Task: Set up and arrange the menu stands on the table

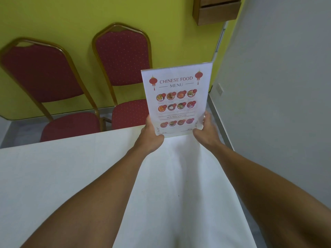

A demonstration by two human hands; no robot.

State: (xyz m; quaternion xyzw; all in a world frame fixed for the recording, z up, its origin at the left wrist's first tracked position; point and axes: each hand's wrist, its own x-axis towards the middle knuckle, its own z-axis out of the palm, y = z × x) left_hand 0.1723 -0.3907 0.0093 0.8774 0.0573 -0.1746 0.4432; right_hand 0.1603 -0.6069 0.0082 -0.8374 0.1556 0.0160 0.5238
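At the far left stand 2 banquet chairs, the left chair (48, 83) and the right chair (123, 76), each with a rounded gold metal frame and dark red padded upholstery dotted with small pale specks. They face the table from its far side, backs toward a smooth yellow-green wall (71, 18).

The table (62, 172) is draped in a plain white cloth, matte and faintly creased, with a straight far edge.

Toward the right of the far edge, the person's left hand (151, 136) is closed around the lower left corner of the menu stand (176, 99), thumb on the front face. The stand is a flat, rectangular sheet holder with a glossy clear surface; its white page carries red lanterns, the heading "CHINESE FOOD MENU", 3 rows of round dish photos and the line "HOUSES SPECIAL". It is upright, tilted slightly, its bottom edge at the tablecloth near the far right part of the table.

The right hand (206, 130) grips the lower right edge, fingers wrapped behind.

Further right, a flat grey wall (277, 86) rises, with a brown wooden box (216, 10) mounted above.
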